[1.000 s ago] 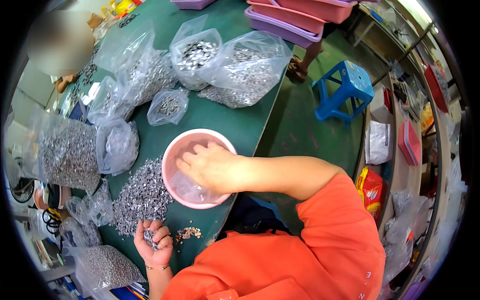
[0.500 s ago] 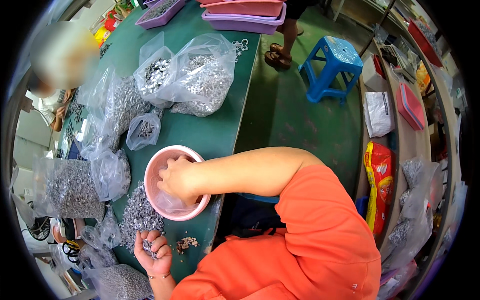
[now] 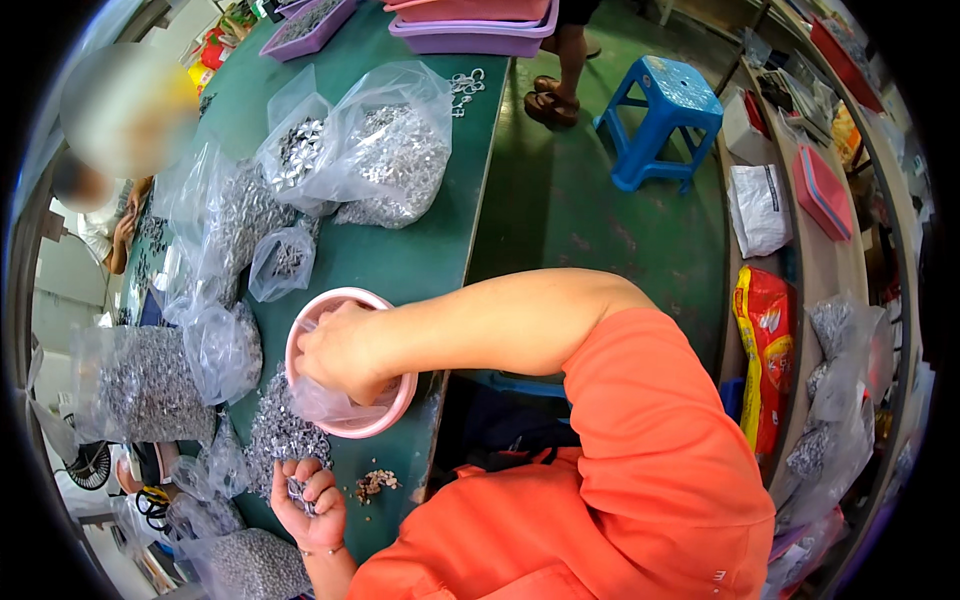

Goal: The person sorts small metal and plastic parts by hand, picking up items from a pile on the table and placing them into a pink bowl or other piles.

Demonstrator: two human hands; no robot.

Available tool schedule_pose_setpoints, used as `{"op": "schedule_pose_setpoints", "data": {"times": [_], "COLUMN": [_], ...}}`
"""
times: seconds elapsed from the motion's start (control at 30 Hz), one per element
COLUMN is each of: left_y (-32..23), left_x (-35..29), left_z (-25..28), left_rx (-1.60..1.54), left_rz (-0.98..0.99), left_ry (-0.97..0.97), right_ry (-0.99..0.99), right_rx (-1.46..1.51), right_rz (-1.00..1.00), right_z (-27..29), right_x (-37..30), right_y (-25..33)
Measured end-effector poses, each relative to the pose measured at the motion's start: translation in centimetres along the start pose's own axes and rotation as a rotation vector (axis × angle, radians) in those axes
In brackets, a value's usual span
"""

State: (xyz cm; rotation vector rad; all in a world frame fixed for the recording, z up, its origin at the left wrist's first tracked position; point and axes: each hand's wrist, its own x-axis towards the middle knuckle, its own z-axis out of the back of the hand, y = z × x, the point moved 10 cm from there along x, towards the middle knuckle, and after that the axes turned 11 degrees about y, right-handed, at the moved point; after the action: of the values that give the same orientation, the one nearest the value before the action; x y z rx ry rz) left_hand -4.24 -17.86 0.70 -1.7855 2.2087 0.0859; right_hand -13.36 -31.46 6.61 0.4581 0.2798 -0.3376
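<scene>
A pink plastic bucket (image 3: 405, 398) stands near the table's edge with a clear plastic bag (image 3: 328, 403) inside it. My right hand (image 3: 345, 352) reaches down into the bucket, its fingers bent and closed on the bag; the fingertips are partly hidden. To the left of the bucket lies a loose heap of small silvery metal parts (image 3: 280, 432). At the heap's near end my left hand (image 3: 312, 508) is turned palm up, fingers curled around a few small metal parts. A little pile of brownish bits (image 3: 376, 484) lies between my left hand and the table edge.
Clear bags of metal parts (image 3: 395, 165) crowd the green table (image 3: 400, 258). Purple and pink trays (image 3: 475, 38) are stacked at the far end. A blue stool (image 3: 660, 120) stands on the floor, shelves run along the right, and another person sits at the far left.
My right hand has shifted slightly left in the bucket, and the bag bunches more at the left rim. My left hand stays curled by the heap. The whole view has turned slightly.
</scene>
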Motion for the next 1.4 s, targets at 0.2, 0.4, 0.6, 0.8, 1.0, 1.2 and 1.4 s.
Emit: {"op": "schedule_pose_setpoints", "data": {"times": [0.2,0.4,0.6,0.8,1.0,1.2,1.4], "left_y": [-0.7,-1.1,-2.6,-1.6,-0.1,2.2,-1.6], "left_x": [-0.3,-0.2,-2.0,2.2,7.8,11.0,9.6], "left_z": [0.0,0.3,1.9,-3.6,-8.0,-7.0,-7.7], "left_rx": [-0.018,-0.039,-0.068,0.020,0.288,0.862,0.769], "left_rz": [-0.007,-0.034,-0.103,-0.030,-0.083,0.091,-0.181], "left_ry": [0.035,0.028,-0.040,0.114,0.228,0.012,-0.003], "right_ry": [-0.045,0.153,-0.228,-0.399,-0.467,-0.318,-0.587], "right_rx": [0.152,0.112,0.435,0.174,0.174,0.228,0.265], "right_rz": [0.142,0.116,0.414,0.576,0.348,0.092,0.333], "right_z": [1.4,-0.7,5.8,13.1,15.4,15.4,13.3], "right_x": [1.2,0.7,-0.7,-7.4,-6.3,-7.6,-6.9], "right_y": [-0.4,0.0,-0.3,0.1,-1.3,-0.9,-1.8]}}
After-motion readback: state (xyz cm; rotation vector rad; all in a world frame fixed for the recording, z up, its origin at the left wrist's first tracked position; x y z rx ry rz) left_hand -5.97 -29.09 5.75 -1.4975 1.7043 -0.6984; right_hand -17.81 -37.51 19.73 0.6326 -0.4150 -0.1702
